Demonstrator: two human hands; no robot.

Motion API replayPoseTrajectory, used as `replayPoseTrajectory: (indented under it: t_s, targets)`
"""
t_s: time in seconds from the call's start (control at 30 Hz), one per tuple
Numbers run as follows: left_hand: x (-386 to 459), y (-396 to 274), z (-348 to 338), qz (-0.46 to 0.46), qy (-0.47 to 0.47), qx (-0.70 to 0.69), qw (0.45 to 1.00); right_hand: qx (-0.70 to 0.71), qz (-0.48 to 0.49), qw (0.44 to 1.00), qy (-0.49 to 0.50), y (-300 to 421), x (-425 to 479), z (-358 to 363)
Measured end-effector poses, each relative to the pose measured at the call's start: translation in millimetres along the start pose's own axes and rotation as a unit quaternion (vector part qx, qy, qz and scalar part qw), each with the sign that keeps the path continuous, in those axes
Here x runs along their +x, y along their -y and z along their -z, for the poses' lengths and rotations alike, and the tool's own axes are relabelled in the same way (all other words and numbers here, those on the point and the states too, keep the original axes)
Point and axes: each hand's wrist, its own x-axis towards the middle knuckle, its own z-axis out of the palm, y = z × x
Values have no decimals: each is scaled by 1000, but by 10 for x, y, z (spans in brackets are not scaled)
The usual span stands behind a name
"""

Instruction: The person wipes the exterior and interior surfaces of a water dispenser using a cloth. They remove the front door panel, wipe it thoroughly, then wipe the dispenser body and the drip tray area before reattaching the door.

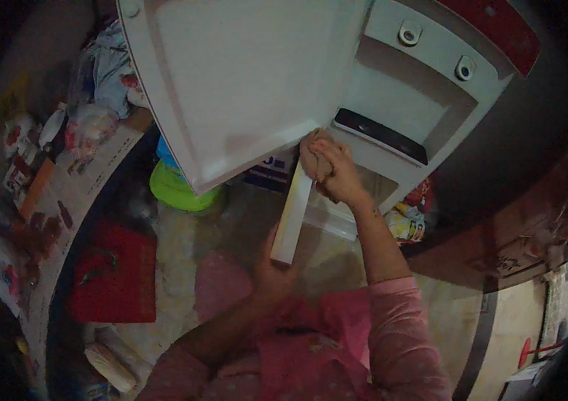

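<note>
A white water dispenser point(269, 65) stands before me, with a cabinet compartment point(376, 185) low in its front. A narrow white panel point(291, 220), seemingly the cabinet door seen edge-on, juts out towards me. My left hand point(274, 275) grips the near end of this panel; some of its fingers are hidden behind it. My right hand point(336, 168) presses a crumpled beige cloth point(316, 155) against the panel's far end, close under the dispenser's body.
Two taps and a black drip tray point(381, 138) sit above the compartment. A lime-green plastic basin point(184, 193) is at the left, near a red mat point(118, 275). Bags and clutter cover a counter point(106, 150) further left. A dark wooden cabinet point(494, 250) stands at the right.
</note>
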Motion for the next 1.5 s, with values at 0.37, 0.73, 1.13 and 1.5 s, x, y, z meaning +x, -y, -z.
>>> replayPoseTrajectory:
  t_s: [0.37,0.73,1.13,1.5]
  targets:
    - [70,369,-4,69,-2,-452,890,61,99,984,133,1273,-1008,134]
    - [31,383,158,-61,32,26,997,36,-5,998,-51,351,-358,-171]
    - [1,665,168,-18,70,-96,993,67,158,985,26,860,-981,-238]
    - [49,190,190,26,26,-28,999,40,-76,995,-48,154,-170,-141]
